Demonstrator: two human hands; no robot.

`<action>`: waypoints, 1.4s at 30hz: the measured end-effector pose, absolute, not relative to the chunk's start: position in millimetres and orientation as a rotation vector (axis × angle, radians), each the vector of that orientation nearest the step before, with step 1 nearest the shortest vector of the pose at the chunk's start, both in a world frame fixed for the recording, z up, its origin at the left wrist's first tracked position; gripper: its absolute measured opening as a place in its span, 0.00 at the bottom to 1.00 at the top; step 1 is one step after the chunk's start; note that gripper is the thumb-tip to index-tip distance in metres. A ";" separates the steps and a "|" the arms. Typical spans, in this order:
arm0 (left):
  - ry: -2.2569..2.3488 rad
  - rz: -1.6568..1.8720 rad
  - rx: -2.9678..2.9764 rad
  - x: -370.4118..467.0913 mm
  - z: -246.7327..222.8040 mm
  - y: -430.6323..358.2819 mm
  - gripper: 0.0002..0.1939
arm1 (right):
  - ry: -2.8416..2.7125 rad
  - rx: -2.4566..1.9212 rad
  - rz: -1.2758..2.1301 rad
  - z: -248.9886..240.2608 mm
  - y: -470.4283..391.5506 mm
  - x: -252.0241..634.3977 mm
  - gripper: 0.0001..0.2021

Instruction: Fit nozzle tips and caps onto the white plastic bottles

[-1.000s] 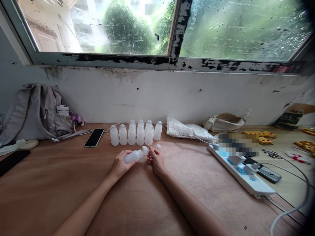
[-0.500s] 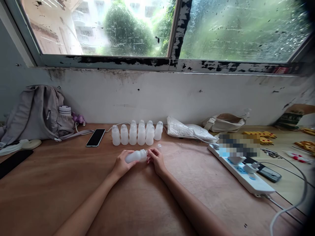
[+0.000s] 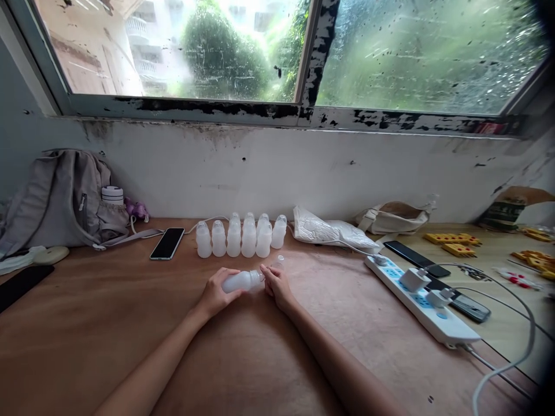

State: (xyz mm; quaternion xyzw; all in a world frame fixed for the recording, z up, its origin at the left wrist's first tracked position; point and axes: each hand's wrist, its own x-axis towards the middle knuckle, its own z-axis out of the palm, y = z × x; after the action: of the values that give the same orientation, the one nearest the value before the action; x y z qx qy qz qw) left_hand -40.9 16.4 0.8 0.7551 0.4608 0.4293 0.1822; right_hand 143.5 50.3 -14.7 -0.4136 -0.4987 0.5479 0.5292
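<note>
A frosted white bottle (image 3: 238, 282) lies tilted on its side in my left hand (image 3: 218, 292), its neck pointing right. My right hand (image 3: 276, 284) is at the bottle's mouth, thumb and fingers pinched together; whatever is between them is too small to make out. Just behind my right fingers a small clear cap (image 3: 281, 260) rests on the wooden table (image 3: 243, 358). Farther back, several similar frosted bottles (image 3: 233, 237) stand upright in a group with clear caps on.
Left of the bottles lies a phone (image 3: 167, 244), with a grey backpack (image 3: 65, 199) beyond. A silvery padded packet (image 3: 329, 230) is behind right. A white power strip (image 3: 427, 306) with plugs and cables, dark phones and yellow pieces (image 3: 453, 239) occupy the right side.
My right fingers have closed into a tighter pinch at the bottle's mouth. The held bottle has shifted slightly right and down. The view has moved a little.
</note>
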 end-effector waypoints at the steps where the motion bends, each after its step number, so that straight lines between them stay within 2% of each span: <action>1: 1.303 1.212 2.126 -40.9 0.4 16.8 0.19 | -1.200 -0.990 1.317 -15.3 50.4 144.0 0.22; 13: 1.295 1.212 2.114 -42.1 1.6 16.4 0.19 | -1.258 -0.965 1.343 -13.3 44.2 146.1 0.17; 21: 1.163 1.191 2.162 -42.6 3.8 10.8 0.21 | -1.245 -1.018 1.292 -15.2 40.0 152.3 0.24; 23: 1.180 1.197 2.025 -40.7 5.4 8.5 0.20 | -1.258 -1.014 1.263 -7.4 37.3 153.7 0.23; 27: 1.094 1.087 1.591 -33.8 9.2 2.5 0.20 | -1.322 -0.916 1.261 19.6 25.5 150.7 0.14; 30: 0.989 0.973 1.504 -27.5 11.0 -3.2 0.27 | -1.408 -0.836 1.339 32.8 16.4 143.0 0.18; 33: 0.911 0.901 1.482 -22.9 13.6 -8.8 0.28 | -1.416 -1.005 1.155 31.2 13.4 135.8 0.15; 37: 0.974 0.985 1.429 -19.4 21.2 -18.5 0.24 | -1.462 -1.184 0.770 29.7 12.9 132.3 0.20; 39: 0.794 0.791 1.151 -18.0 24.9 -23.7 0.22 | -1.482 -1.113 0.888 39.2 10.7 131.7 0.18; 42: 0.545 0.637 0.798 -16.6 27.4 -27.9 0.21 | -1.437 -0.882 1.328 60.8 8.6 128.3 0.14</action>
State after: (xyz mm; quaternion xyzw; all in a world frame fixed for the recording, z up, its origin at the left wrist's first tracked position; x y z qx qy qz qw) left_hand -16.6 -27.9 27.4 0.3770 0.2578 0.3010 0.8372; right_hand 128.3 8.6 60.8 -0.3610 -0.5883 0.5437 0.4775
